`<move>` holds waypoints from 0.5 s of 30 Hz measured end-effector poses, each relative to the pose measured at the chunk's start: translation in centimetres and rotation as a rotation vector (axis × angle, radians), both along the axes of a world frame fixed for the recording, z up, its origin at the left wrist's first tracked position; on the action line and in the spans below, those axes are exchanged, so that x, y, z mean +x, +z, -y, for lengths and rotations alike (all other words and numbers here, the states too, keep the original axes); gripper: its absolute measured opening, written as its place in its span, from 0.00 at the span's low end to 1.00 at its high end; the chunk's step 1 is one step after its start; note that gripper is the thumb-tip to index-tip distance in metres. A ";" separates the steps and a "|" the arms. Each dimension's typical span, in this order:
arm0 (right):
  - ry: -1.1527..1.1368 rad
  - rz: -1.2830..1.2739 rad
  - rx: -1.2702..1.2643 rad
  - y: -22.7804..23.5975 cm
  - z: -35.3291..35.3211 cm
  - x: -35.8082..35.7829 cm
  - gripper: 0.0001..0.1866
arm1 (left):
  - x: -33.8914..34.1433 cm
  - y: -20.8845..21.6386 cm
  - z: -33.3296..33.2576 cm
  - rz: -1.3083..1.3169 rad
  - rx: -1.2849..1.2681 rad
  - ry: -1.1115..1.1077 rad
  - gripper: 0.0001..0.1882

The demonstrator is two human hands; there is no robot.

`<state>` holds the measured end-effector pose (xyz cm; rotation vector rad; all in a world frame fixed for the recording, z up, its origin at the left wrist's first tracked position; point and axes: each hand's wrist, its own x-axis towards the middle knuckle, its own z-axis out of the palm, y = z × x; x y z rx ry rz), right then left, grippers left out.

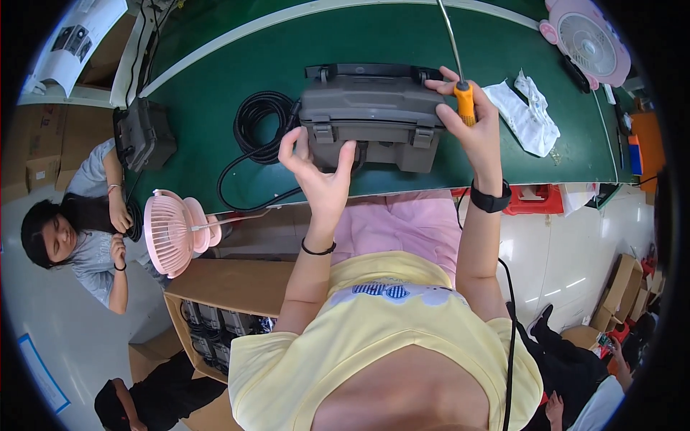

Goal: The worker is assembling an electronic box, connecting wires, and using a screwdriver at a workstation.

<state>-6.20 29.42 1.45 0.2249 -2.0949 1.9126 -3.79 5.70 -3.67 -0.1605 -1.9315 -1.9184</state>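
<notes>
A dark grey plastic case (370,108) with two front latches lies on the green bench in front of me, its lid down. My left hand (321,171) is at the front left corner, thumb and fingers apart on either side of the left latch (323,135); whether the fingertips touch is hard to tell. In my right hand (474,122) is a screwdriver (464,102) with an orange handle, its shaft pointing away from me. Fingers of that same hand rest against the case's right end. A black corrugated hose (260,121) lies coiled left of the case.
A white cloth (528,115) lies right of the case, and a pink fan (586,39) stands at the far right. Another pink fan (172,233) is at the bench's front left. A second grey case (145,135) sits at the left, near a person. Beside me, a cardboard box (237,280) holds several cases.
</notes>
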 end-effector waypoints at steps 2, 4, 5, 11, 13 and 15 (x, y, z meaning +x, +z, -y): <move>-0.003 -0.012 0.004 0.1 0.0 0.1 0.13 | 0.0 -0.1 0.2 0.007 -0.028 0.023 0.37; -0.005 -0.027 0.007 0.1 0.1 0.1 0.13 | 0.0 0.0 0.4 0.005 -0.071 0.012 0.36; -0.003 -0.025 0.009 0.0 0.0 0.0 0.13 | 0.0 0.0 0.5 0.003 -0.113 0.000 0.36; 0.002 -0.027 0.002 -0.3 -0.1 0.1 0.13 | -0.7 0.6 1.2 -0.072 -0.139 -0.035 0.27; -0.001 -0.030 0.000 -0.3 0.0 0.1 0.13 | -0.6 1.0 1.0 -0.110 -0.156 -0.023 0.26; 0.008 -0.011 -0.022 -0.2 0.1 0.2 0.13 | -0.6 1.2 0.9 -0.147 -0.173 -0.012 0.25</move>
